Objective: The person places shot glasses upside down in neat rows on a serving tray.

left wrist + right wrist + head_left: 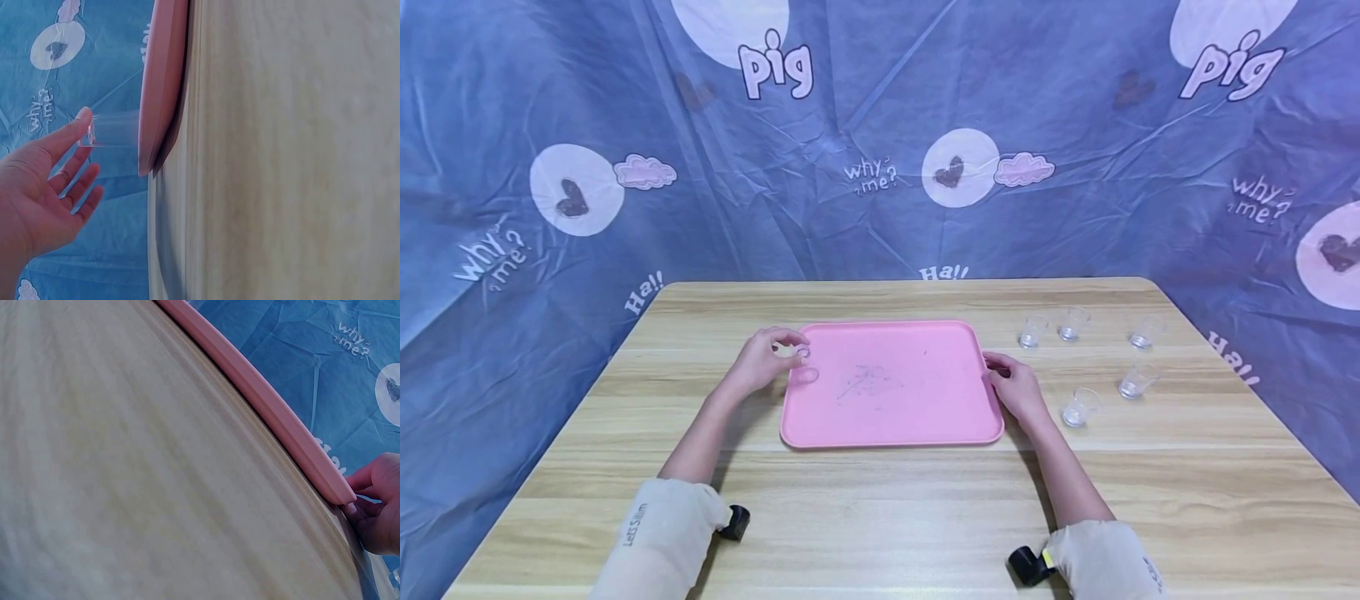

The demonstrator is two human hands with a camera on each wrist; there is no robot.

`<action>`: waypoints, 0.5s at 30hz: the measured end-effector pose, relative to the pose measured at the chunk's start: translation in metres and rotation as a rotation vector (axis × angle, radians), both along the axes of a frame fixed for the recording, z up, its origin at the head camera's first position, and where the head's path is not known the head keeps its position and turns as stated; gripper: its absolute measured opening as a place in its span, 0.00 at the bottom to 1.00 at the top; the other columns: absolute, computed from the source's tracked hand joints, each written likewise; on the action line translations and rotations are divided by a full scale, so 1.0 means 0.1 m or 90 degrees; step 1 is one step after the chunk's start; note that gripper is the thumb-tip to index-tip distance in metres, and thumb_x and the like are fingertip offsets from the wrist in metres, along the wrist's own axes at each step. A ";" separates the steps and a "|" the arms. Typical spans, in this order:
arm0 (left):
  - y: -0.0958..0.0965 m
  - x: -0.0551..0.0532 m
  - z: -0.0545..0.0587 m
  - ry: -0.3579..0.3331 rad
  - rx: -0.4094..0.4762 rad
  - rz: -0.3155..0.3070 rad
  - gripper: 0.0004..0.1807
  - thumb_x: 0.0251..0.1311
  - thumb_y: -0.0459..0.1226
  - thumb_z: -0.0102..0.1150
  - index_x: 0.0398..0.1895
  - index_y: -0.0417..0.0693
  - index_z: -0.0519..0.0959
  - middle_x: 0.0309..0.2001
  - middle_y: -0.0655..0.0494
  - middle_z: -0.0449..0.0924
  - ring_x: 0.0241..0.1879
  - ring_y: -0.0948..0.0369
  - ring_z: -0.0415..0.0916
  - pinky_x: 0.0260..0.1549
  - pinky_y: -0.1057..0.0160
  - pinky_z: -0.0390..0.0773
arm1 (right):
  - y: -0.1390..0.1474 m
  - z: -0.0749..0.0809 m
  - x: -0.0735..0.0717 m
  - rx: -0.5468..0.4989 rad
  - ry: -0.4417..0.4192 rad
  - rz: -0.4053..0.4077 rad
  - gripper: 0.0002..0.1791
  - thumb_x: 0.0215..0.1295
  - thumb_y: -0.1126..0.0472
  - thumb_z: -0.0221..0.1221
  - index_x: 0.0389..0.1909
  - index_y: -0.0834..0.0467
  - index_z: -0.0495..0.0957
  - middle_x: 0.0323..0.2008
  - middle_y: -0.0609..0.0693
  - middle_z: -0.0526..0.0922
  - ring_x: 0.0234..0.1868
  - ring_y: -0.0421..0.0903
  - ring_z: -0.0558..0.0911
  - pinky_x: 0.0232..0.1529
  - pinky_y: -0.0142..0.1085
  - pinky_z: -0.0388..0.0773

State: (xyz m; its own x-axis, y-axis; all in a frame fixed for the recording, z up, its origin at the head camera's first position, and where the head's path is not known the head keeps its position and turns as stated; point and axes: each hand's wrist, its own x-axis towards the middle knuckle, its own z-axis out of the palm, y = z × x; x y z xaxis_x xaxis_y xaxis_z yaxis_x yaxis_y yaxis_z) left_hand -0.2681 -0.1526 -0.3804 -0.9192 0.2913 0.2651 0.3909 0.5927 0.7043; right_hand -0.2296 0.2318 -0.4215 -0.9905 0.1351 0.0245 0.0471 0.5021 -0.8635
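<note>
While the right hand [1017,389] grips the pink tray [910,408] by its right rim, presumably to steady it on the desk [880,508], the left hand [760,363] pinches a clear cup [117,130] at the tray's left end, probably for fine control.

We log one pink tray [917,404]: rectangular, rounded corners, low raised rim, dark scuffs near its middle, open side up. At its left end we see one small clear cup [807,372], empty, held upside down, wider end toward the tray
</note>
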 end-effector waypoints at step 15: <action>0.03 0.02 0.00 0.001 -0.009 -0.009 0.12 0.49 0.29 0.64 0.39 0.38 0.81 0.40 0.46 0.79 0.44 0.49 0.70 0.45 0.50 0.72 | 0.00 0.00 0.00 0.000 0.004 0.005 0.22 0.60 0.71 0.48 0.56 0.70 0.69 0.52 0.67 0.73 0.54 0.58 0.71 0.59 0.47 0.66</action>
State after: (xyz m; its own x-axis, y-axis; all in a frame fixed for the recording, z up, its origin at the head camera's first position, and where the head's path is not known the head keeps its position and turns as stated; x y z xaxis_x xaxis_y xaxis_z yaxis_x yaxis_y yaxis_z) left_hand -0.2658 -0.1496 -0.3800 -0.9146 0.3085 0.2615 0.4002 0.5972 0.6951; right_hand -0.2294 0.2316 -0.4215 -0.9913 0.1278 0.0308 0.0380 0.5031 -0.8634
